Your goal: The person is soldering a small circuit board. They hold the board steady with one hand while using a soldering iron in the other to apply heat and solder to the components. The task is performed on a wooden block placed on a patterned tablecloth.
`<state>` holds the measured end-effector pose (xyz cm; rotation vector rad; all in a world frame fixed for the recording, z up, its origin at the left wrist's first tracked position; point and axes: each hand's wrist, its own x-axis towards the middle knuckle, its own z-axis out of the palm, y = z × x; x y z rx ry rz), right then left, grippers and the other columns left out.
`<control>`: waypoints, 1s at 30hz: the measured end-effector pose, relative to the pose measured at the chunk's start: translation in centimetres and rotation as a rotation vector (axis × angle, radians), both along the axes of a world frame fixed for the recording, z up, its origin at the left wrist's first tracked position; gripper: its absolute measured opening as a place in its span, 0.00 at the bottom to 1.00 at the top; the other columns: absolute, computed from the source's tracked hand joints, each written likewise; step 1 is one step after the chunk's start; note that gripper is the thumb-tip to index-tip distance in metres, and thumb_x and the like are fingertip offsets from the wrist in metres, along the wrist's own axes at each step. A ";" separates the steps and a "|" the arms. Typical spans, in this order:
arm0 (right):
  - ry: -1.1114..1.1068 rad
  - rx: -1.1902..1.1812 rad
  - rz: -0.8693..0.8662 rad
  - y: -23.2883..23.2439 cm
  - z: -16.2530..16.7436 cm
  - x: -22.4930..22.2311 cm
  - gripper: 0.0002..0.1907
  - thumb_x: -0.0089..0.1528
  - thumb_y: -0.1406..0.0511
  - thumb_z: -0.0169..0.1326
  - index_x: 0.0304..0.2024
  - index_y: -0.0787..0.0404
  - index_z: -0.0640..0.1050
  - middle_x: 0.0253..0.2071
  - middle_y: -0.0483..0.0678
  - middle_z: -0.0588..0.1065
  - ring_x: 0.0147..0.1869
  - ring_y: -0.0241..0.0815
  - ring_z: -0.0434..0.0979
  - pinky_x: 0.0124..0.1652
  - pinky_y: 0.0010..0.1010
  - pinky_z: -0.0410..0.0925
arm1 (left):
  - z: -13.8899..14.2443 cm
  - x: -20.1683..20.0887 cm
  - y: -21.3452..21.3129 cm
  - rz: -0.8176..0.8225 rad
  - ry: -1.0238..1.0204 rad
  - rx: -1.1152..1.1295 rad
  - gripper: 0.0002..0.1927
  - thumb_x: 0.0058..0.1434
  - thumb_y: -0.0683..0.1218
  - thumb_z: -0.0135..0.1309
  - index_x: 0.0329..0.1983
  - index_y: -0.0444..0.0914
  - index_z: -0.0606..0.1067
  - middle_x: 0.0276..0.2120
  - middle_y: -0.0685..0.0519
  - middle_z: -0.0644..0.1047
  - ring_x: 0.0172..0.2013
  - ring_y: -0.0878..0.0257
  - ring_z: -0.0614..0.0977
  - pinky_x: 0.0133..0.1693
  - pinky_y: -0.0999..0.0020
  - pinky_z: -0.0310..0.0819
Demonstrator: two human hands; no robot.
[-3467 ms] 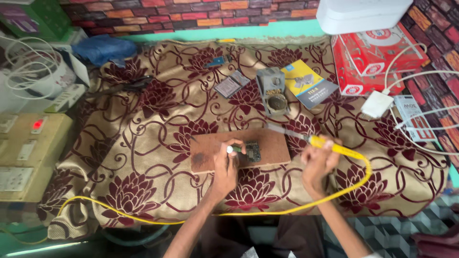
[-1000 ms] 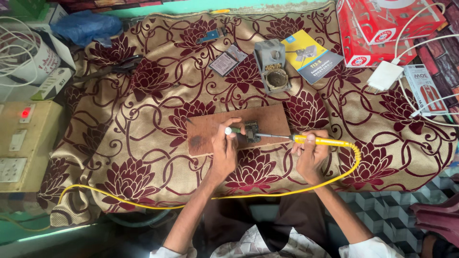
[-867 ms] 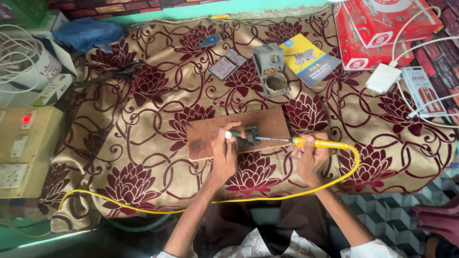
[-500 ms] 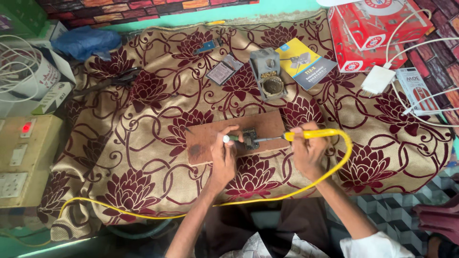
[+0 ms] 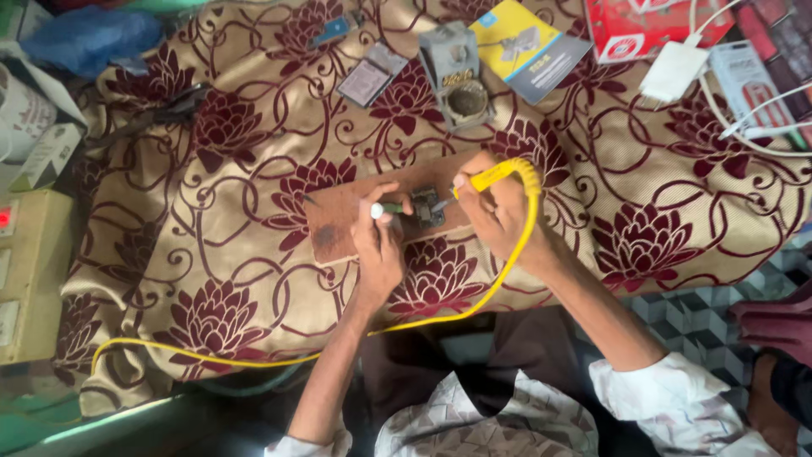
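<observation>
soldering in hand: small dark circuit board [image 5: 427,206] lying on brown wooden block [image 5: 355,224]. right hand [image 5: 495,211] clamped on yellow soldering iron [image 5: 491,178], tip at board; left hand [image 5: 378,241] pinching thin green-handled tool [image 5: 387,208] beside board. next probably needing steady tip contact.

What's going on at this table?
A person is soldering. The right hand holds a yellow soldering iron, its tip at a small circuit board lying on a wooden block. The left hand holds a thin tool beside the board. The iron's yellow cord loops across the floral cloth.
</observation>
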<state>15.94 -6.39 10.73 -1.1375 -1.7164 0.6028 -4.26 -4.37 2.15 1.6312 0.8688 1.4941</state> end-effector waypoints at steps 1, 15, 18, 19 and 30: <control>-0.040 0.061 -0.026 0.0 0.3 0.0 0.07 0.70 0.68 0.52 0.36 0.64 0.71 0.23 0.44 0.64 0.25 0.32 0.62 0.25 0.28 0.58 | 0.2 0.0 -0.1 -0.001 -0.010 0.007 0.23 0.80 0.54 0.35 0.63 0.31 0.67 0.37 0.53 0.78 0.21 0.75 0.66 0.23 0.78 0.57; -0.161 0.279 -0.064 0.0 1.7 -1.0 0.10 0.69 0.65 0.56 0.41 0.68 0.74 0.32 0.54 0.75 0.25 0.46 0.74 0.25 0.35 0.65 | 0.7 0.1 -0.5 0.009 -0.011 0.021 0.23 0.79 0.54 0.35 0.62 0.32 0.68 0.36 0.54 0.77 0.21 0.76 0.66 0.23 0.78 0.57; -0.258 0.397 -0.132 -0.3 2.5 -1.4 0.10 0.69 0.64 0.55 0.44 0.66 0.75 0.35 0.55 0.75 0.27 0.50 0.73 0.27 0.38 0.65 | 0.8 0.1 -0.3 0.024 0.014 0.022 0.22 0.79 0.53 0.36 0.62 0.33 0.68 0.36 0.54 0.77 0.21 0.75 0.66 0.23 0.78 0.57; -0.335 0.484 -0.138 -0.4 2.7 -1.6 0.08 0.69 0.66 0.54 0.43 0.66 0.75 0.33 0.56 0.75 0.27 0.51 0.73 0.26 0.38 0.64 | 0.8 0.1 -0.4 0.038 0.026 0.011 0.21 0.79 0.53 0.37 0.62 0.33 0.68 0.36 0.54 0.77 0.22 0.75 0.67 0.23 0.77 0.57; -0.276 0.237 -0.181 -0.3 2.8 -2.3 0.09 0.69 0.66 0.53 0.35 0.65 0.70 0.22 0.49 0.69 0.19 0.45 0.69 0.22 0.36 0.61 | 0.0 0.1 0.2 0.052 0.038 0.017 0.22 0.78 0.54 0.34 0.61 0.34 0.69 0.36 0.55 0.79 0.18 0.76 0.69 0.19 0.79 0.59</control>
